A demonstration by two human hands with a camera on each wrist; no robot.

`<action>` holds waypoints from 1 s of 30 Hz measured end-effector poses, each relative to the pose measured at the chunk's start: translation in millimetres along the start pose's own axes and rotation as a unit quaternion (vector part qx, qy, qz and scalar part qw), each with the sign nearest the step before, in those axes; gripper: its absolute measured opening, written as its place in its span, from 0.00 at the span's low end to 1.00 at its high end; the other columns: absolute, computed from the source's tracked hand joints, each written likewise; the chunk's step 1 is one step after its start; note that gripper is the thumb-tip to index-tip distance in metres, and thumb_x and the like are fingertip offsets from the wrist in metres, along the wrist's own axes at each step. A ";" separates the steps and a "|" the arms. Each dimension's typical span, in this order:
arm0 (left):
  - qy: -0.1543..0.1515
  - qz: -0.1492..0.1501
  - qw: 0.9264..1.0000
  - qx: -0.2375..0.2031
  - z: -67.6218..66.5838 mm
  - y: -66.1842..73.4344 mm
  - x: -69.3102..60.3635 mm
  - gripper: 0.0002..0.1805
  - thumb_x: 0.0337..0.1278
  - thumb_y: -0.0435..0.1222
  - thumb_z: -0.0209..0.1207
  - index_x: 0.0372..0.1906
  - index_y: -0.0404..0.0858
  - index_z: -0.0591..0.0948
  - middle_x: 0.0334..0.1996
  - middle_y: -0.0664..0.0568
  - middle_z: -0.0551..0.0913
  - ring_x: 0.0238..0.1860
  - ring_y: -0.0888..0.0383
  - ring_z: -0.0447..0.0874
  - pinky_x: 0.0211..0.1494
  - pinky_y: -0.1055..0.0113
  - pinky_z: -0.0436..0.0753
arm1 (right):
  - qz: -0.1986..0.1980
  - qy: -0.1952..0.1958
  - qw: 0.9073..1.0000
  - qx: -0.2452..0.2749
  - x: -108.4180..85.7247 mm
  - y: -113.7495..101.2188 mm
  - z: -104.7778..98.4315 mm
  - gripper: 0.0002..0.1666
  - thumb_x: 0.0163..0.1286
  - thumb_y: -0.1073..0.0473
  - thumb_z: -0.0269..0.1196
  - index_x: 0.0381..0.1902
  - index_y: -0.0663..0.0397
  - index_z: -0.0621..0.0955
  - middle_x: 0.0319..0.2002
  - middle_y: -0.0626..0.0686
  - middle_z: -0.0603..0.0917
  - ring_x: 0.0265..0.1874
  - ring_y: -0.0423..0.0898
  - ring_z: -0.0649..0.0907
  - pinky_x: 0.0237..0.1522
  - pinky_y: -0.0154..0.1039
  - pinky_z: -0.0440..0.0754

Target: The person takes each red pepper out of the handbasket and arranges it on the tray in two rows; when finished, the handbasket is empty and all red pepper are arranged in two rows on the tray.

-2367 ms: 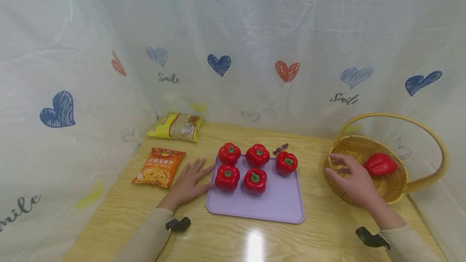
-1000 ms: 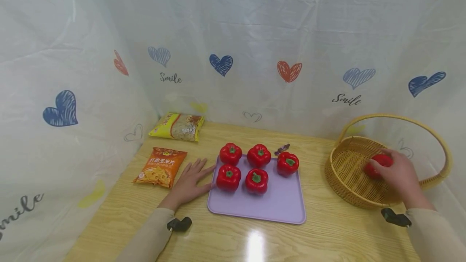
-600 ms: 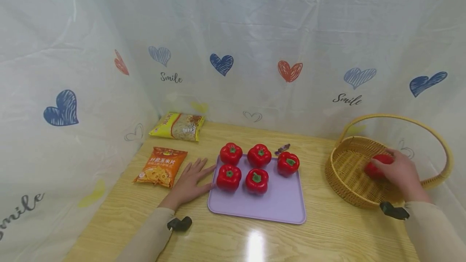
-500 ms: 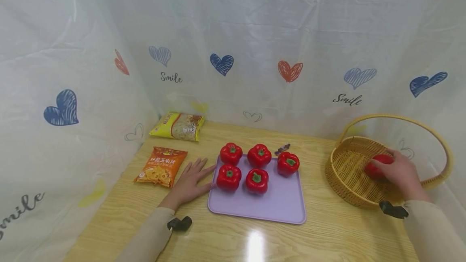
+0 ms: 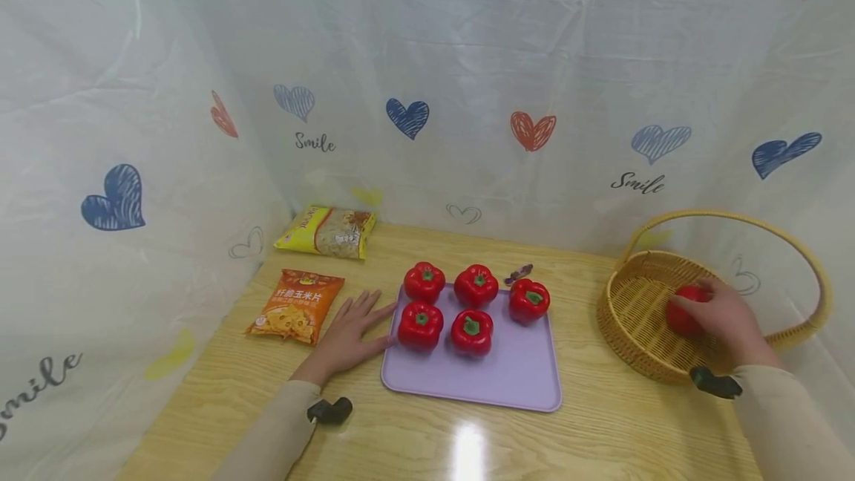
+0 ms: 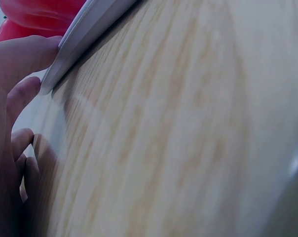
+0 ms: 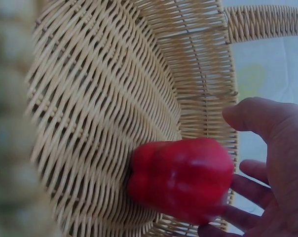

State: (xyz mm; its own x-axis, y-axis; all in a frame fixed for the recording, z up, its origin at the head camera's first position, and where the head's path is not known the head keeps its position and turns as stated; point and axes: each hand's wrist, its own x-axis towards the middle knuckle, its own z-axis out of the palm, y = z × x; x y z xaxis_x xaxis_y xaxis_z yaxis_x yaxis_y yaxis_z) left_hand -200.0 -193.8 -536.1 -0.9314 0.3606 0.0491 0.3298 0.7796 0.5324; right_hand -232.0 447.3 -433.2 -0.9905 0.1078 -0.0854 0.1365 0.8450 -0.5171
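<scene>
Inside the wicker basket [image 5: 634, 332], a red bell pepper [image 7: 181, 177] stands on the woven bottom near the right side. My right hand [image 5: 728, 318] reaches in over the basket's right rim. In the right wrist view its fingers touch one end of the pepper, while the thumb stays apart from it. My left hand [image 5: 347, 340] lies spread on the table, its thumb and a finger against the left edge of the lilac tray [image 5: 508, 381]. Several red bell peppers sit stem up on that tray, one of them a front left pepper [image 5: 419, 326].
An orange snack bag [image 5: 297, 306] lies left of my left hand, with a yellow bag [image 5: 327, 232] behind it. Behind the tray is a small purple wrapped piece [image 5: 518, 274]. The basket's tall handle [image 5: 728, 215] arches above it. A printed curtain [image 5: 461, 58] hangs behind the table.
From the basket's left side my right hand has moved right to the pepper. The pepper, lying on its side before, now stands more upright and slightly left. The left hand stays put.
</scene>
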 end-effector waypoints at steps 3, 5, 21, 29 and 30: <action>-0.002 -0.001 1.000 0.001 -0.6 0.3 0.2 0.38 0.63 0.64 0.57 0.76 0.57 0.69 0.80 0.45 0.55 0.82 0.43 0.42 0.81 0.44 0.38 | 0.006 0.010 1.000 0.001 0.2 -1.3 2.3 0.48 0.75 0.42 0.59 0.67 0.83 0.60 0.56 0.83 0.68 0.50 0.76 0.72 0.49 0.69 0.79; -0.002 -0.001 1.000 0.001 -0.9 0.6 0.3 0.38 0.63 0.63 0.57 0.76 0.57 0.69 0.80 0.45 0.55 0.82 0.43 0.42 0.81 0.44 0.38 | 0.011 0.013 1.000 0.004 0.1 -1.6 3.2 0.47 0.75 0.42 0.60 0.67 0.82 0.61 0.56 0.83 0.67 0.51 0.76 0.71 0.49 0.69 0.80; -0.002 -0.004 1.000 0.003 0.6 -0.4 0.3 0.39 0.63 0.65 0.56 0.76 0.58 0.69 0.80 0.45 0.55 0.82 0.44 0.41 0.81 0.44 0.38 | 0.024 0.023 0.998 -0.053 1.6 1.6 4.5 0.43 0.76 0.40 0.56 0.63 0.78 0.67 0.53 0.84 0.71 0.48 0.77 0.73 0.44 0.66 0.77; 0.001 0.001 1.000 0.003 -0.5 1.2 0.2 0.38 0.63 0.64 0.56 0.76 0.57 0.69 0.80 0.44 0.56 0.82 0.43 0.43 0.81 0.44 0.39 | 0.006 0.014 0.999 -0.051 3.0 0.1 5.9 0.36 0.75 0.46 0.57 0.61 0.78 0.69 0.49 0.83 0.74 0.43 0.73 0.78 0.39 0.59 0.84; 0.001 0.001 1.000 0.002 -0.5 1.2 0.3 0.38 0.63 0.64 0.56 0.76 0.57 0.69 0.80 0.44 0.56 0.82 0.44 0.43 0.81 0.44 0.39 | 0.005 0.011 0.999 -0.049 3.2 0.4 6.1 0.37 0.75 0.46 0.57 0.60 0.78 0.69 0.48 0.82 0.75 0.42 0.72 0.78 0.38 0.57 0.84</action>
State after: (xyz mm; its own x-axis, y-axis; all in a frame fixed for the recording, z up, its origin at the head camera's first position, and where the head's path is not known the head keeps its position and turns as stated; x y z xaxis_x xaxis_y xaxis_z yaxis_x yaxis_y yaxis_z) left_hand -200.0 -193.0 -535.1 -0.9312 0.3608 0.0521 0.3323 0.7814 0.5281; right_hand -235.0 444.8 -438.9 -0.9894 0.1271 -0.0707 0.1452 0.8906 -0.4310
